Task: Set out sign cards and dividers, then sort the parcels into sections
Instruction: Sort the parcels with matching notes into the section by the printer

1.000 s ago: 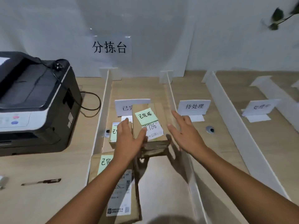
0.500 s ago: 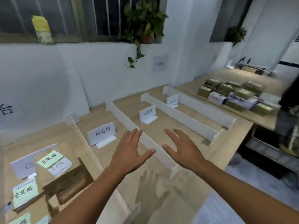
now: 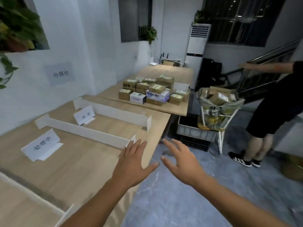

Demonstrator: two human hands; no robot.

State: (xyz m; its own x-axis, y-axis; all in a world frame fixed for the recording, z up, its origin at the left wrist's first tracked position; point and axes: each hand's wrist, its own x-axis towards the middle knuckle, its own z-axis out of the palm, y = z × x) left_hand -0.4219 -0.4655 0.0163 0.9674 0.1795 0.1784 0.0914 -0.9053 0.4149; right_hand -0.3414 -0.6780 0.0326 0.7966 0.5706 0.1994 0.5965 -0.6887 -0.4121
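My left hand hovers with straight, spread fingers over the front right corner of the sorting table and holds nothing. My right hand is beside it, past the table edge over the floor, fingers spread and empty. Two white dividers stand on the table. A folded sign card sits in the near section and another sign card between the dividers. A pile of cardboard parcels lies on the farther table.
A white cart with a sack of parcels stands over a grey crate right of the tables. A person in black stands by a stair rail at right. A tall white air conditioner is at the back.
My view has swung right from the section with sorted parcels and the printer to the far end of the table. Both hands left the parcels and moved right, still empty.
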